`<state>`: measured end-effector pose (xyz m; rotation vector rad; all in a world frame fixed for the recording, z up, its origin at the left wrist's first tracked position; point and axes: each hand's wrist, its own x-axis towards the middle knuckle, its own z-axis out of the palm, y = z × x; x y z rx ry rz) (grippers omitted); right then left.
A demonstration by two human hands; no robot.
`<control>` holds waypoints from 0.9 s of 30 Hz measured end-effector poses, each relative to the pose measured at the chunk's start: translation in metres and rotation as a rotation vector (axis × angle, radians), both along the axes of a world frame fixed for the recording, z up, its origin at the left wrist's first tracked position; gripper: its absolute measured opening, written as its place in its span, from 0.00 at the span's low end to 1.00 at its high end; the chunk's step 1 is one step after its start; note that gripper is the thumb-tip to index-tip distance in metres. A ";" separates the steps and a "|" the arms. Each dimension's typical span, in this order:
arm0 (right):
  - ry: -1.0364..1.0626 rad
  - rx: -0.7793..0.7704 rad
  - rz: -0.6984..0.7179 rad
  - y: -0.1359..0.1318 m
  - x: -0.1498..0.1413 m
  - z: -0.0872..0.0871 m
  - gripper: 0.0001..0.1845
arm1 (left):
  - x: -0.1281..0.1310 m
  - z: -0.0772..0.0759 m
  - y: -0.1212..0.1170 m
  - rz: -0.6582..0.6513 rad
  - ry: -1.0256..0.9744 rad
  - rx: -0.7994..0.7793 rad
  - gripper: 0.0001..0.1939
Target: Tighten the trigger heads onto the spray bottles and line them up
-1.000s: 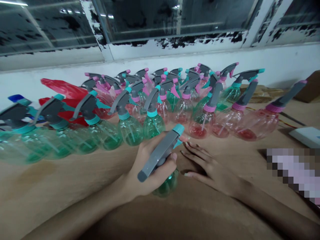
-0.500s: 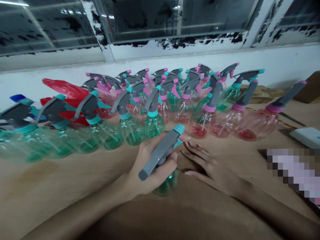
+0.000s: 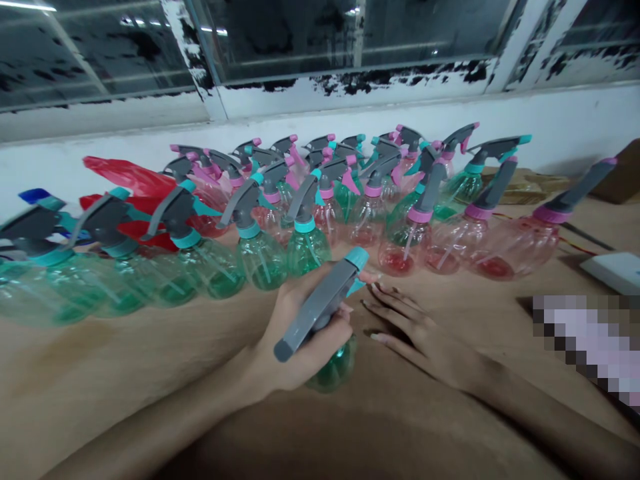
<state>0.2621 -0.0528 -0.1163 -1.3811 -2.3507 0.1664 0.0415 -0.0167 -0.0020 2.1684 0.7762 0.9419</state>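
My left hand (image 3: 310, 333) is wrapped round the neck of a green spray bottle (image 3: 334, 370) that stands on the table close to me. Its grey trigger head (image 3: 320, 307) has a turquoise nozzle pointing away to the right. Part of the bottle is hidden by my fingers. Flat on the tabletop, just right of this bottle, lies my right hand (image 3: 415, 333), fingers spread and holding nothing. Beyond my hands, green spray bottles (image 3: 220, 270) with turquoise collars stand to the left, and pink spray bottles (image 3: 400, 257) with pink collars stand to the right.
Several more spray bottles crowd together towards the white wall (image 3: 280, 130) under the window. A red plastic bag (image 3: 130, 180) lies behind the left row. At the right are a white box-like object (image 3: 613, 270), a thin cable, brown cardboard (image 3: 530, 187) and a blurred-out patch.
Hardly anything differs. The held spray bottle's head has shifted very slightly left; my right hand stays on the table.
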 end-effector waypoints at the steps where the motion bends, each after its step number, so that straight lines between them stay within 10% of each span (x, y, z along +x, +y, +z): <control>1: -0.004 -0.001 -0.004 0.000 0.000 0.000 0.29 | 0.000 0.001 0.000 -0.010 0.001 -0.005 0.10; 27: -0.033 -0.012 -0.002 0.000 0.001 -0.001 0.29 | 0.004 -0.002 -0.002 0.028 -0.037 0.001 0.12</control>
